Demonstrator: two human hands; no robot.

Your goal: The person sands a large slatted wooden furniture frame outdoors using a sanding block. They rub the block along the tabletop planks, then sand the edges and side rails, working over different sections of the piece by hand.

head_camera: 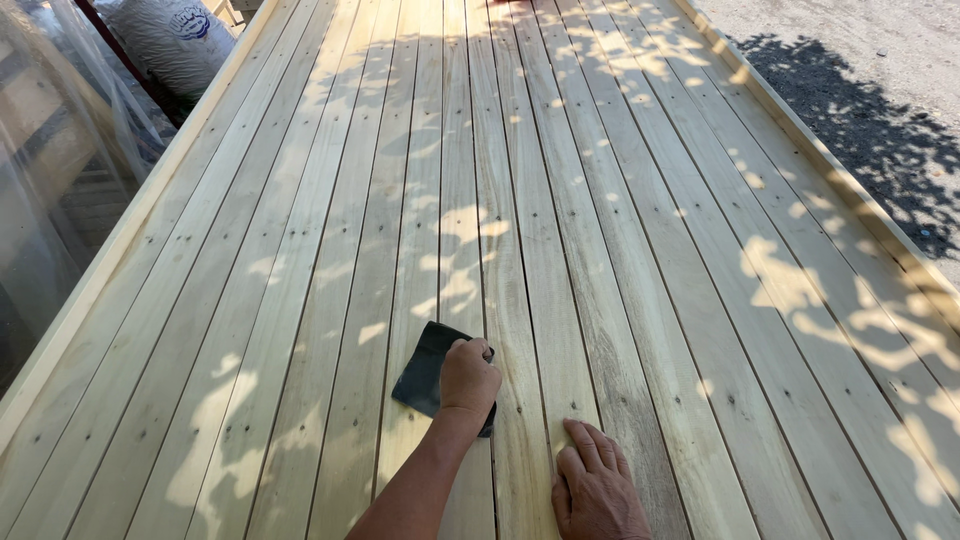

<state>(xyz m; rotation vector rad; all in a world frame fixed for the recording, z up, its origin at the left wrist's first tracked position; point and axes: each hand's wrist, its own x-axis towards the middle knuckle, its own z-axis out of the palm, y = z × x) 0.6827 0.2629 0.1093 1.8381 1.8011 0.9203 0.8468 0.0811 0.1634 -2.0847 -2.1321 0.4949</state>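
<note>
Left hand gripped dark sheet, probably sandpaper, pressed on slatted wood panel. Right hand lay flat, fingers spread narrow, empty, just right of sheet. White sack far upper left.

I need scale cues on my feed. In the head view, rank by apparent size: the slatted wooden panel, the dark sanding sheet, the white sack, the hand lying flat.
1. Slatted wooden panel, by far the largest.
2. White sack, though cropped and farther away, so unsure.
3. Right hand, flat on the slats, and the dark sanding sheet under the left hand: alike, partly hidden.
</note>
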